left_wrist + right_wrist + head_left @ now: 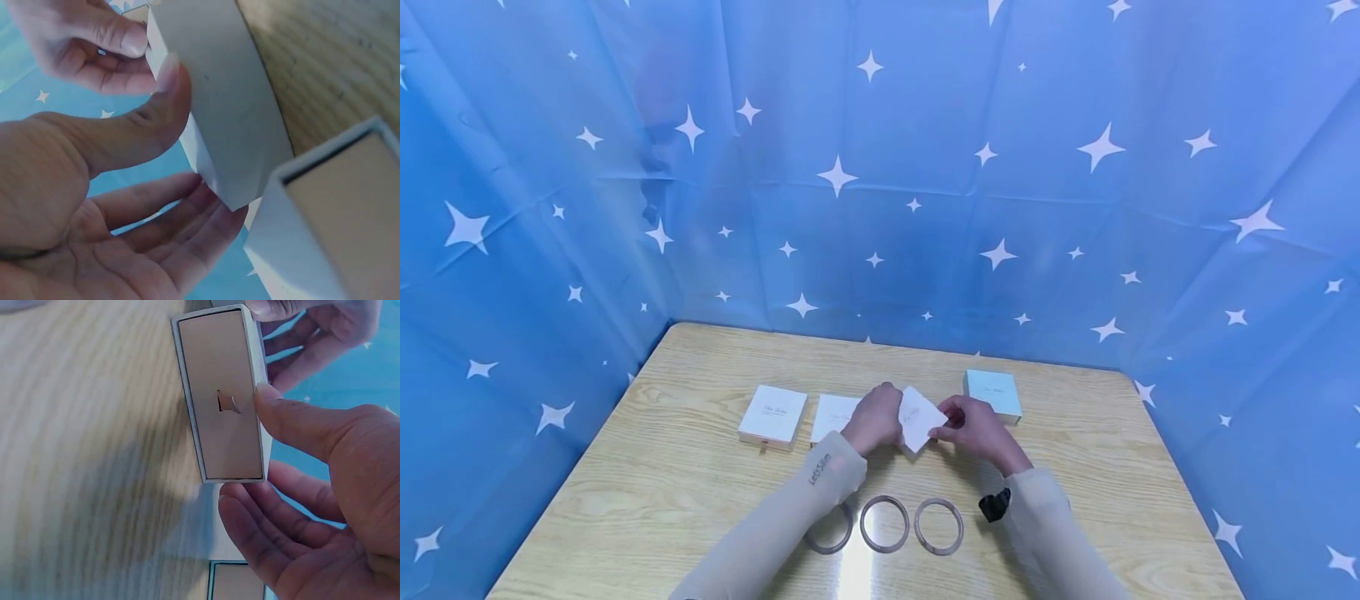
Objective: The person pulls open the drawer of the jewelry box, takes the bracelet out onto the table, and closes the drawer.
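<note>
Between both hands a small white gift box (919, 418) is held at an angle, one corner toward me. My left hand (877, 419) grips its left side, thumb on one face and fingers beneath, as the left wrist view shows. From the right, my right hand (977, 429) pinches the opposite corner with thumb and fingers. In the right wrist view the box's drawer front (219, 444) is pinkish with a small pull tab (229, 402), and the drawer sits in its sleeve. Three bangles, a left (831, 546), a middle (864, 533) and a right one (959, 533), lie nearer me.
On the wooden table (647, 500) a white box (773, 412) stands at left. Another white box (831, 417) is partly hidden by my left hand. A light-blue box (992, 390) stands behind my right hand. A blue starry curtain (910, 275) surrounds the table.
</note>
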A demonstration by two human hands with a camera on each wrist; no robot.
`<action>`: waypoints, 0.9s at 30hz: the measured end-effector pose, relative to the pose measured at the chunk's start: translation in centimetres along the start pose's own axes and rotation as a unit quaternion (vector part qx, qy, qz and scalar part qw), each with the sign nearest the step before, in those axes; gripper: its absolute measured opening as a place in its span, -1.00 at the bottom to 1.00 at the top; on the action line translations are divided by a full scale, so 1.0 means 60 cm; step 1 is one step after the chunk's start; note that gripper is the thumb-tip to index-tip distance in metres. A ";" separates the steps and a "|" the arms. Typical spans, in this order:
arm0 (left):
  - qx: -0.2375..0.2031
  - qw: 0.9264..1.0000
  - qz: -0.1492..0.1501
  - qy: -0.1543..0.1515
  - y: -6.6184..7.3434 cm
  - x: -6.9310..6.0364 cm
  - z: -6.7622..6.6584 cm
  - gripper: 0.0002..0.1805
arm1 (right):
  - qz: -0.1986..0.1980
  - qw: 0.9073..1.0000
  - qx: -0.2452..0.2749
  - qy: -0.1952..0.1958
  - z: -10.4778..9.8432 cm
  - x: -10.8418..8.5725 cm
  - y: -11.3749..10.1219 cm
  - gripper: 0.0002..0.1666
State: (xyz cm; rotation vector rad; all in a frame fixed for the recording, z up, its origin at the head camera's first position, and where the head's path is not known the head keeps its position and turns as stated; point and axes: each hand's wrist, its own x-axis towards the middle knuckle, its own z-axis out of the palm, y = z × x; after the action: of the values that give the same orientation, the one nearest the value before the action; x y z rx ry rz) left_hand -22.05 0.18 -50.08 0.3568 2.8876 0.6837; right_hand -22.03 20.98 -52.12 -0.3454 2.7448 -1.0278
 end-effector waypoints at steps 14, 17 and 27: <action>0.011 0.997 0.034 -0.072 -0.004 0.025 -0.022 -0.29 | 0.035 0.998 0.006 0.060 0.032 -0.035 -0.020 -0.57; 0.010 0.994 0.045 -0.095 -0.008 0.030 -0.029 -0.21 | 0.050 0.996 0.004 0.068 0.040 -0.041 -0.029 -0.52; 0.050 0.981 0.112 -0.151 -0.018 0.052 -0.050 -0.15 | 0.098 0.991 -0.003 0.089 0.063 -0.053 -0.055 -0.30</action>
State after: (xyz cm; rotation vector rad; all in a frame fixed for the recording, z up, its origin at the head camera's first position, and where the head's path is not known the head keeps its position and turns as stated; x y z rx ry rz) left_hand -25.84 -1.18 -48.20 0.7398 2.6196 0.4661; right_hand -17.52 17.13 -52.44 0.0187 2.8669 -1.0443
